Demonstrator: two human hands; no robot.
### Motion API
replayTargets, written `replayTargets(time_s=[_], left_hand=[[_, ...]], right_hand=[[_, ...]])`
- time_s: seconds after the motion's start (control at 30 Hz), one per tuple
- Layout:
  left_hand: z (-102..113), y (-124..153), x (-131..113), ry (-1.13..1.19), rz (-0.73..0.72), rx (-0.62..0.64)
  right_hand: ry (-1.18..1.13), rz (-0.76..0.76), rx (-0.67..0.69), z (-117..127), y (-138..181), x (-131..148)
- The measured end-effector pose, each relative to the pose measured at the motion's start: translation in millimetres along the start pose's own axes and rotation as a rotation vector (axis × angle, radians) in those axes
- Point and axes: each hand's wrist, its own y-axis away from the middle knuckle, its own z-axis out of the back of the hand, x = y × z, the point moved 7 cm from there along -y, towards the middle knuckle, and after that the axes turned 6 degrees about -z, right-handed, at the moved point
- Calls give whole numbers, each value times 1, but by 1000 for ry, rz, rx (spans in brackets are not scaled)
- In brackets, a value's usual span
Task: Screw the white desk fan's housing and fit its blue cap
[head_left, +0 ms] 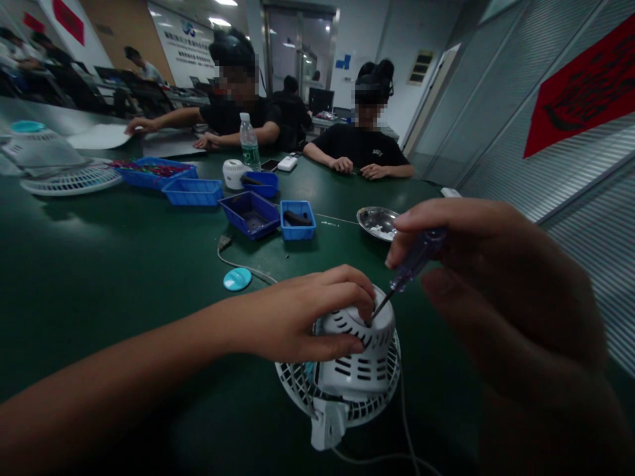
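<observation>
A small white fan [354,370] lies face down on the dark green table [124,284], its slotted motor housing pointing up. My left hand [302,317] is wrapped over the housing, thumb on its side and fingers on its top. My right hand [496,277] grips a screwdriver [411,264] with a clear purple handle. Its thin shaft slants down and its tip touches the top of the housing beside my left fingertips. A white cable [391,449] runs from the fan toward the table's near edge.
A teal round cap [237,279] and a grey cord [238,264] lie left of the fan. Several blue bins [251,215] and a metal dish [377,221] sit further back. Two people sit across the table, beside a water bottle [249,142]. Another fan grille [69,178] rests far left.
</observation>
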Motion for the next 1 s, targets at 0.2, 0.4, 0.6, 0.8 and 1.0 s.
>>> replayTargets(time_s=[0.2, 0.4, 0.6, 0.8, 1.0], left_hand=[[1, 0, -2, -8, -12, -6], [0, 1, 0, -8, 2, 1], [0, 0, -1, -14, -5, -14], [0, 0, 0, -16, 0, -18], [0, -1, -1, -15, -26, -17]], right_hand=[[-23, 1, -46, 1, 1, 1], [15, 47, -22, 1, -2, 3], [-14, 9, -45, 1, -2, -2], [13, 18, -33, 1, -1, -1], [-34, -14, -8, 2, 1, -1]])
